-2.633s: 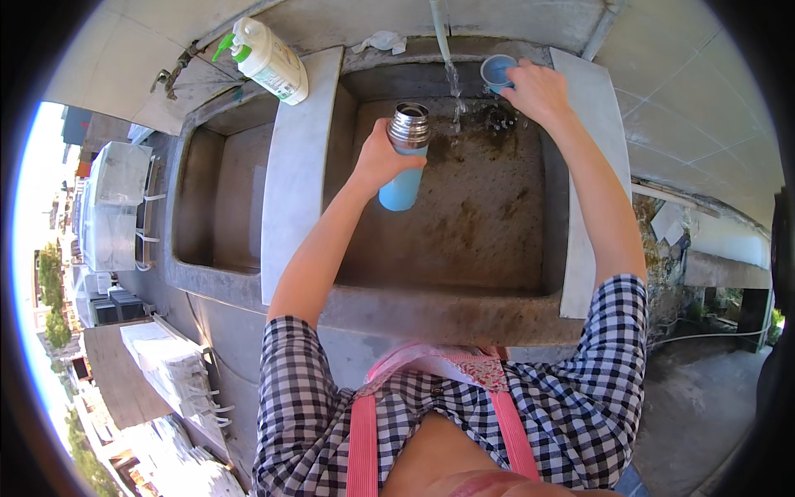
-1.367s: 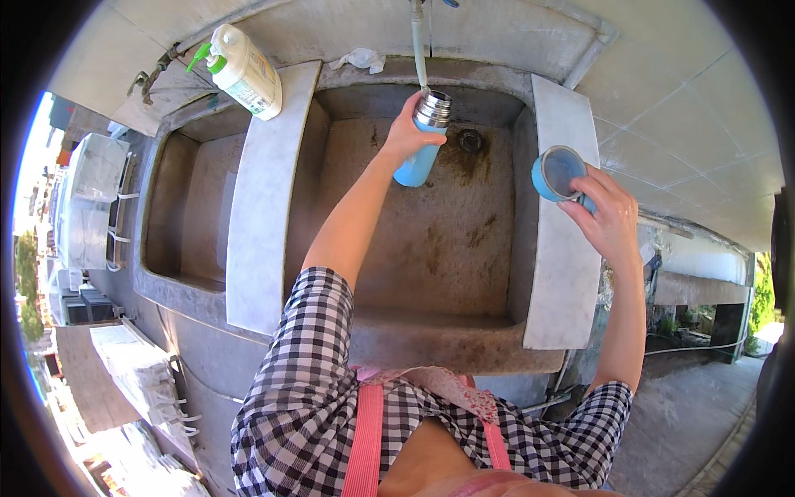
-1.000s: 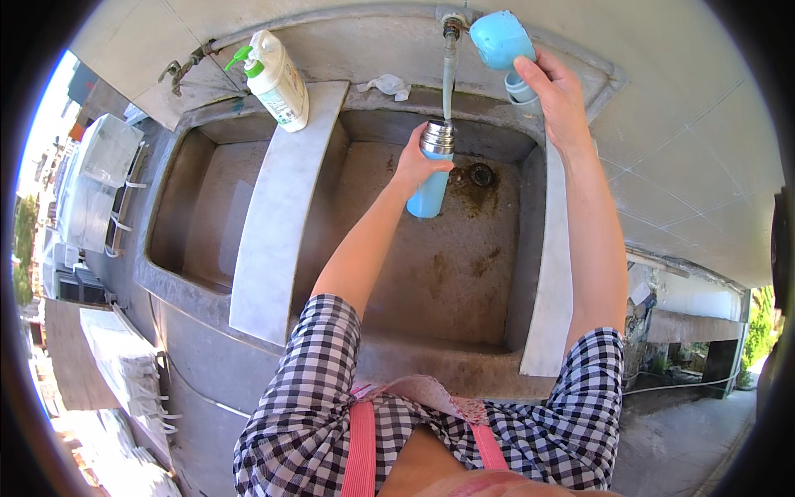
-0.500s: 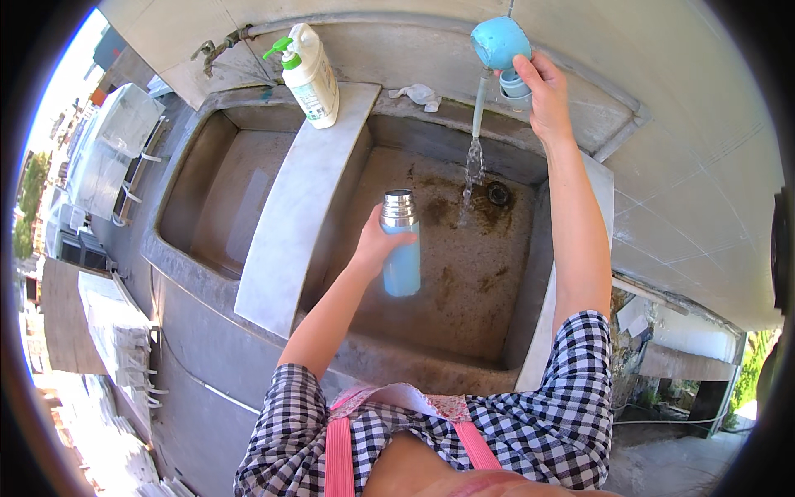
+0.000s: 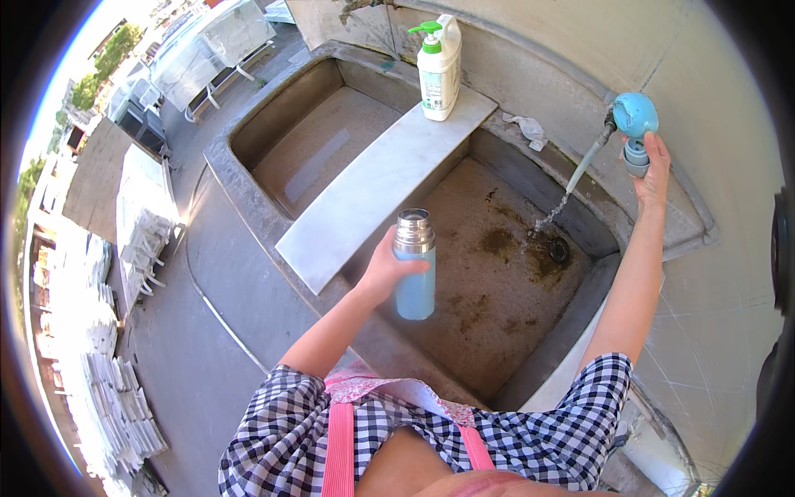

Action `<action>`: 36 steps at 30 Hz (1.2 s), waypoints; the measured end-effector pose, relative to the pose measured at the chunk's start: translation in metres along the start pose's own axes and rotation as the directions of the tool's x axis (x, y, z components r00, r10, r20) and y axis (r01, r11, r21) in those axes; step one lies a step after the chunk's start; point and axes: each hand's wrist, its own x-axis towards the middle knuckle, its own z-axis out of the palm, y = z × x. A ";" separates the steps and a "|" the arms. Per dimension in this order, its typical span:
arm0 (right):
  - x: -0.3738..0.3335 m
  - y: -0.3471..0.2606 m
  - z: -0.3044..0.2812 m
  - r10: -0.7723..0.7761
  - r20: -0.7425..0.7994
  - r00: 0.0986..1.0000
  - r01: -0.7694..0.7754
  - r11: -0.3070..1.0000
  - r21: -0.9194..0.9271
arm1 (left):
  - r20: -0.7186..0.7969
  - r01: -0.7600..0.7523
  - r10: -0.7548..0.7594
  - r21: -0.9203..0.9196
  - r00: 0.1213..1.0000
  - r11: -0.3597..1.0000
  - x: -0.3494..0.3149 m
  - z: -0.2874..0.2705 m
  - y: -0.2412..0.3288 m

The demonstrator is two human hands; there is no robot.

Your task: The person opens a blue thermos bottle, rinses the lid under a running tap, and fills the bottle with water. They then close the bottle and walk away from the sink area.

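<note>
My left hand is closed round a light-blue thermos flask with a bare steel neck. The flask stands upright over the near left side of the sink basin, its mouth uncovered. At the far right, my right hand grips a blue cup with worn patches together with a smaller blue-grey stopper. The cup is beside the tap's upper end; whether they touch I cannot tell. From a pale hose on the tap, water runs into the basin near the dark drain.
A white pump bottle with a green top stands on the marble slab between two basins. A crumpled white wad lies on the back ledge. Wrapped stacks stand outside at the left.
The view has swung, shifting the sink and bottle rightward. My right hand and the cup now appear lower and farther right. Both hands keep their holds, and the water still runs.
</note>
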 end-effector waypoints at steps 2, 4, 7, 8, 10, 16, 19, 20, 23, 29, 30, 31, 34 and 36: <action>0.006 -0.003 -0.010 -0.018 0.141 0.990 0.011 0.999 0.048 | -0.012 -0.023 0.023 -0.014 1.000 1.000 -0.005 -0.002 0.001; 0.006 -0.007 -0.012 0.019 0.142 0.990 -0.029 0.997 0.070 | 0.005 -0.015 0.016 -0.004 1.000 1.000 -0.011 -0.004 0.003; -0.012 -0.012 0.001 0.046 0.225 0.973 -0.063 0.996 0.070 | 0.007 -0.082 0.083 0.240 0.997 0.967 -0.018 -0.004 0.015; -0.024 -0.012 0.010 0.053 0.261 0.964 -0.072 0.995 0.065 | 0.009 -0.101 0.105 0.361 0.994 0.927 -0.021 -0.003 0.021; -0.064 -0.002 0.032 0.275 0.273 0.922 -0.243 0.959 -0.147 | 0.026 -0.076 0.075 0.586 0.997 0.807 -0.021 0.000 0.036; -0.161 0.048 0.136 0.273 0.585 0.764 0.524 0.268 -0.808 | 0.268 -0.331 0.213 0.867 0.940 0.372 -0.019 0.003 0.075; -0.186 0.037 0.193 0.284 0.661 0.695 0.607 0.262 -0.751 | 0.368 -0.407 0.295 0.910 0.882 0.081 -0.037 -0.010 0.088; -0.195 0.032 0.216 0.297 0.666 0.684 0.592 0.307 -0.745 | 0.376 -0.400 0.320 0.917 0.870 0.010 -0.045 -0.016 0.093; -0.222 0.030 0.279 0.206 0.737 0.644 0.615 0.434 -0.658 | 0.320 -0.316 0.324 0.946 0.890 -0.068 -0.074 -0.051 0.103; -0.265 0.068 0.382 0.117 0.846 0.519 0.696 0.516 -0.499 | 0.170 -0.120 0.396 0.982 0.902 -0.146 -0.139 -0.161 0.095; -0.278 0.075 0.405 0.112 0.859 0.500 0.696 0.539 -0.475 | 0.112 -0.057 0.387 0.987 0.915 -0.151 -0.153 -0.181 0.094; -0.287 0.084 0.424 0.143 0.861 0.488 0.688 0.544 -0.480 | 0.069 -0.011 0.391 0.989 0.918 -0.150 -0.162 -0.197 0.090; -0.325 0.109 0.492 0.072 0.913 0.402 0.698 0.622 -0.356 | -0.068 0.128 0.363 0.981 0.929 -0.144 -0.202 -0.252 0.085; -0.348 0.129 0.525 -0.021 0.926 0.376 0.707 0.652 -0.273 | -0.133 0.194 0.361 0.971 0.923 -0.139 -0.221 -0.281 0.077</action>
